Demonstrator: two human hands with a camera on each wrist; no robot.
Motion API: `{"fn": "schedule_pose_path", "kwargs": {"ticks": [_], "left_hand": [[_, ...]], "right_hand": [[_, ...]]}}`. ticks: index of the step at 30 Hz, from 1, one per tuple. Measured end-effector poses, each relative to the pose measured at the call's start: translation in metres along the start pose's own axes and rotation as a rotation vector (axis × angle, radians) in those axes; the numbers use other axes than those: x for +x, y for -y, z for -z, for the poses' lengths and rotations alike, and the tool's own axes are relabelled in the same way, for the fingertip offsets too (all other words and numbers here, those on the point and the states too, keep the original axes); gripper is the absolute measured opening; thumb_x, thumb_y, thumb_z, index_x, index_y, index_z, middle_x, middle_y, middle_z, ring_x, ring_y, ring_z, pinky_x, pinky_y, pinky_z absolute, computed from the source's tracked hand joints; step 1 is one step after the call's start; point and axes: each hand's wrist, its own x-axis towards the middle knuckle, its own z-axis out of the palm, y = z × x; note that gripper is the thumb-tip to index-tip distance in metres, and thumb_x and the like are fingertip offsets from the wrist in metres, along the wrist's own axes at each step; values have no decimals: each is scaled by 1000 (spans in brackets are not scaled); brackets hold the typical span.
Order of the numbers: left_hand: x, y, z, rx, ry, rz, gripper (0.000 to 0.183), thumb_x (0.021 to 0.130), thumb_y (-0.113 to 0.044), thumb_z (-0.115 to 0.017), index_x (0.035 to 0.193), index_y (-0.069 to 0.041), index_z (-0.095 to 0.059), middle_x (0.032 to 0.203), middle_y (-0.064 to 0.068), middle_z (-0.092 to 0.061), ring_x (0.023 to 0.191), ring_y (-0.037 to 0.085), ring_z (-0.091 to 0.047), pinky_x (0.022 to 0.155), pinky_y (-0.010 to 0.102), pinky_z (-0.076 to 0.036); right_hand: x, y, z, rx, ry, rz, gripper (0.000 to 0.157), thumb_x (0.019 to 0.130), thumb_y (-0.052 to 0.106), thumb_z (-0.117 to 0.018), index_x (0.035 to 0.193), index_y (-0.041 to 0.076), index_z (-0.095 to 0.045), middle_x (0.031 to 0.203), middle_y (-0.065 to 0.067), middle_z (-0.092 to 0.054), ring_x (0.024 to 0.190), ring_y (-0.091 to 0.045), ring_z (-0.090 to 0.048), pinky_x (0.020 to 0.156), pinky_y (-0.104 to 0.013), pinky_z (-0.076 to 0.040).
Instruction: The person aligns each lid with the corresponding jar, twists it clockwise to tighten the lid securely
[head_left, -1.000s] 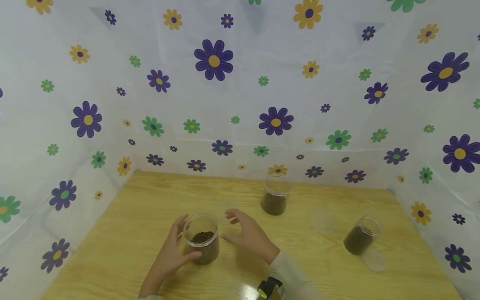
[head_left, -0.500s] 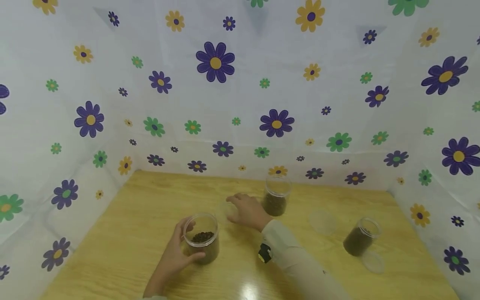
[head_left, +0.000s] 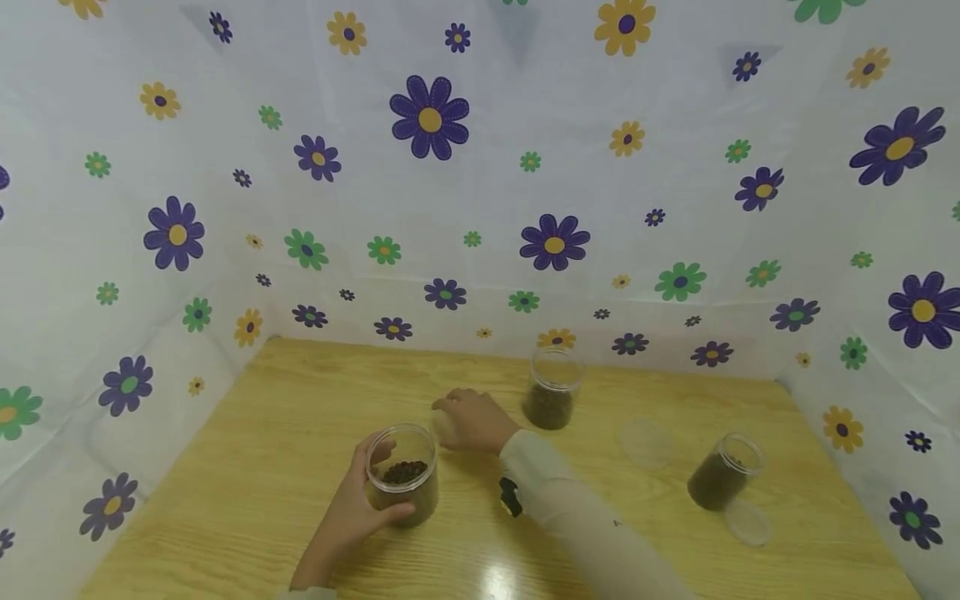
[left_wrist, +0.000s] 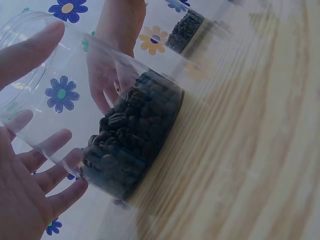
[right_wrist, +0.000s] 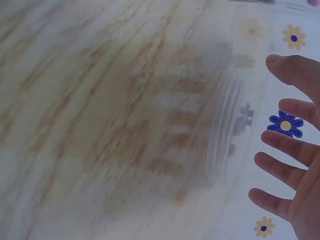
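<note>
My left hand (head_left: 347, 504) holds a clear jar (head_left: 422, 493) that stands on the left of the table, thumb on the near side and fingers behind it. Dark coffee beans (left_wrist: 131, 132) fill its lower part, as the left wrist view shows best. Just right of the jar, my right hand (head_left: 478, 423) reaches low over a translucent round lid (right_wrist: 222, 132). In the right wrist view its fingers (right_wrist: 285, 145) are spread beside the lid's edge. In the head view the hand covers much of that lid.
Behind the right hand stands another clear jar (head_left: 549, 404) with dark contents. A narrower dark-filled jar (head_left: 718, 479) is at the right, with one lid (head_left: 747, 522) beside it and another lid (head_left: 647, 442) to its left. Flowered cloth (head_left: 480, 192) walls the wooden table (head_left: 300, 417).
My right hand has moved away from the jar's right side to the lid behind it, then slightly left with the lid. The left hand stays at its jar.
</note>
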Motion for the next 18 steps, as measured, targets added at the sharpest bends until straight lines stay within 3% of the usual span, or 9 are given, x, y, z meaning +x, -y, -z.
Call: {"fn": "schedule_pose_path", "kwargs": {"ticks": [18], "left_hand": [[2, 3, -2, 27, -2, -32, 104, 64, -15, -85, 144, -11, -19, 140, 22, -41, 127, 46, -39, 99, 68, -31]], "right_hand": [[14, -2, -15, -35, 94, -12, 59, 80, 41, -70, 133, 28, -50, 138, -1, -50, 127, -24, -47, 101, -47, -42]]}}
